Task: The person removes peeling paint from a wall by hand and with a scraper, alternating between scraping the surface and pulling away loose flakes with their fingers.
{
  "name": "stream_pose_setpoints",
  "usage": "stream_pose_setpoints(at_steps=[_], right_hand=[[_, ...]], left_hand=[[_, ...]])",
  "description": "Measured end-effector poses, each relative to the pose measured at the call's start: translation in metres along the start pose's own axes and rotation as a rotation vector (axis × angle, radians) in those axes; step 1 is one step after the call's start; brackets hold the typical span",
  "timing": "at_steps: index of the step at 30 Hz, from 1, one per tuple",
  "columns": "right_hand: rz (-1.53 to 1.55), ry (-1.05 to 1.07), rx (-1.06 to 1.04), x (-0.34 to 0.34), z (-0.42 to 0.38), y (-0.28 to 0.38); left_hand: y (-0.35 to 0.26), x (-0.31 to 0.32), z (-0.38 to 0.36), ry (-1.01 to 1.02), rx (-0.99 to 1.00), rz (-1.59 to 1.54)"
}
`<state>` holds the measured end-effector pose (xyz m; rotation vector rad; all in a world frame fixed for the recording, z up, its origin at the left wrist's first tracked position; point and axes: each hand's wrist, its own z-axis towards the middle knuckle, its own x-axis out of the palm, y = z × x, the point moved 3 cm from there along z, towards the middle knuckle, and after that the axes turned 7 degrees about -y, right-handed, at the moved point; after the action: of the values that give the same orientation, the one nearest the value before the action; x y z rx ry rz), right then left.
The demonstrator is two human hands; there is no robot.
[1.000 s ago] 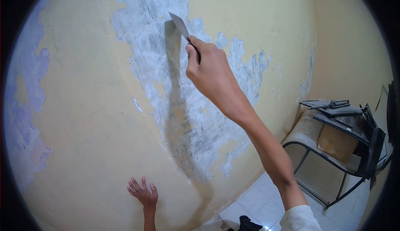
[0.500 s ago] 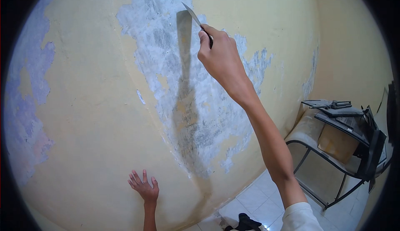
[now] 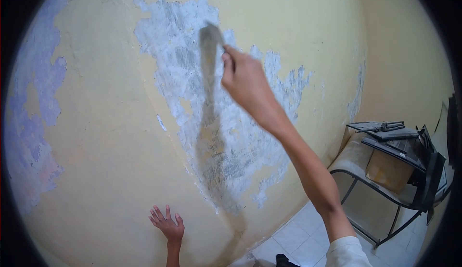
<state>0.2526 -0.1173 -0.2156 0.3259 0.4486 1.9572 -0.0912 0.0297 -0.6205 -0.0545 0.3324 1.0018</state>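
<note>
My right hand [image 3: 249, 80] is closed around the handle of a putty knife [image 3: 214, 33], which is blurred by motion. The blade points up and left over the upper part of a large pale patch [image 3: 175, 67] where the paint has come off. A dark shadow of arm and tool falls down that patch. Lower on the cream painted wall [image 3: 106, 161], my left hand [image 3: 169, 227] lies with its fingers spread, palm toward the surface. Nothing is held in it.
At the right, a dusty black-framed table [image 3: 344, 163] bears a pile of dark flat parts [image 3: 394, 134] and a brown board [image 3: 389, 169]. White floor tiles [image 3: 308, 243] run along the wall's foot. Another peeled, purplish patch [image 3: 36, 137] is at the far left.
The view has tilted slightly upward, so the wall appears lower. My right hand and the putty knife have shifted a little left, and the blade shows more of its broad face. My left hand stays in place.
</note>
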Motion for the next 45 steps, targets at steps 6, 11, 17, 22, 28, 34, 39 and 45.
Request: stream_pose_setpoints(at_steps=[6, 11, 17, 22, 28, 34, 39, 45], right_hand=[[-0.128, 0.031, 0.001, -0.007, 0.016, -0.011], [-0.083, -0.084, -0.128, -0.003, 0.004, -0.016], [-0.061, 0.018, -0.141, -0.002, 0.007, -0.001], [-0.071, 0.08, -0.085, -0.001, 0.013, 0.002], [-0.03, 0.041, -0.085, -0.007, 0.03, 0.003], [-0.159, 0.08, -0.12, 0.001, 0.005, 0.001], [-0.09, 0.045, -0.096, -0.005, 0.027, 0.006], [-0.032, 0.078, -0.012, -0.012, 0.021, -0.001]], left_hand=[[0.001, -0.003, -0.002, 0.032, 0.015, 0.02], [-0.002, -0.004, -0.006, 0.056, 0.009, 0.008], [-0.007, -0.003, -0.006, 0.059, -0.052, -0.006], [-0.008, -0.008, -0.005, 0.089, -0.065, -0.01], [-0.008, -0.006, -0.003, 0.082, -0.054, -0.006], [-0.008, -0.013, 0.002, 0.098, -0.069, -0.019], [-0.011, -0.021, 0.003, 0.119, -0.038, -0.026], [-0.026, -0.028, 0.012, 0.146, -0.05, -0.078]])
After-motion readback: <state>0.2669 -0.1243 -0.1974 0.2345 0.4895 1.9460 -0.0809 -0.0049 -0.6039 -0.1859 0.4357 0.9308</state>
